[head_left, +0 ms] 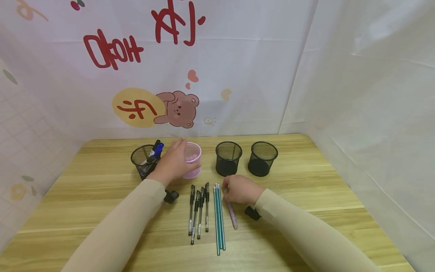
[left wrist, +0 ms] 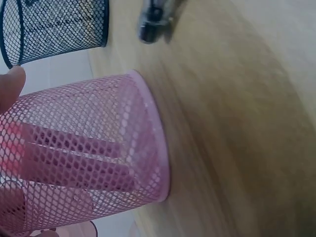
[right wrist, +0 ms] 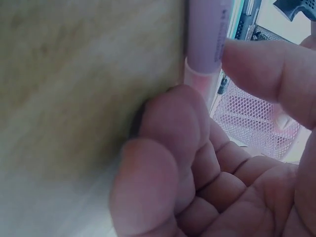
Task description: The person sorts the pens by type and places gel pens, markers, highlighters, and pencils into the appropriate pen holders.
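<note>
Head view, wood-grain table (head_left: 326,189), printed white backdrop (head_left: 255,56), left grip (head_left: 174,161) clasping pink cup (head_left: 192,173), right grip (head_left: 244,189) pinching lilac pen (head_left: 232,216)

Before the cups (head_left: 194,172), pencils (head_left: 219,219) lie between pens (head_left: 200,215) and what seems a highlighter (head_left: 232,216).

Support surface: a table (head_left: 326,185) with a wood-grain top. Reference item: pink mesh cup (head_left: 193,173), standing upright on the top. Left of the pink mesh cup: one black mesh cup (head_left: 138,160). Right of it: a second black cup (head_left: 227,167), then a third black cup (head_left: 259,168). Directly in front: four black-capped pens (head_left: 207,213), roughly parallel. Front right: three teal pencils (head_left: 219,223), side by side, then one lilac pen (head_left: 232,216), slightly angled.
</note>
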{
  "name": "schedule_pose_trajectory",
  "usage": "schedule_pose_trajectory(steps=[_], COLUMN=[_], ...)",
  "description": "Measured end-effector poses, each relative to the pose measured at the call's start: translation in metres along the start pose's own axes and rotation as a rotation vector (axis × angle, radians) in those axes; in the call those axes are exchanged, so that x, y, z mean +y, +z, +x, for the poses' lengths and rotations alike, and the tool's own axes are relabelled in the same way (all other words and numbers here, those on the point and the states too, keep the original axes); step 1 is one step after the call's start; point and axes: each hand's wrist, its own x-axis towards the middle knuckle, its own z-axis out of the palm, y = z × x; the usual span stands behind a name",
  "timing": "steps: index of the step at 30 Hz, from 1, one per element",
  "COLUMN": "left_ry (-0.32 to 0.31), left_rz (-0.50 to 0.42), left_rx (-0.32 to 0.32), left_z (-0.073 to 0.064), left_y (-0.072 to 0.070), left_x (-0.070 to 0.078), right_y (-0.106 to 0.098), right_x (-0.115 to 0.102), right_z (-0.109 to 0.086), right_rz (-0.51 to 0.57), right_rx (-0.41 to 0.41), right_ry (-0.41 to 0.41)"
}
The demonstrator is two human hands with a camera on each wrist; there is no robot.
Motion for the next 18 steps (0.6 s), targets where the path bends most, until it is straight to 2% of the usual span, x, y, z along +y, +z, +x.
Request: schedule_pose_trajectory(steps=[18], left_ry=[-0.012], left_rz=[-0.004], left_rx=[0.027], left_z=[0.0018], left_y=[0.0087], left_x=[-0.0034], right_y=[-0.0013], right_x=[-0.0039], right_z=[0.0], right_rz=[-0.04], right_rx=[-0.005], right_ry=[-0.003])
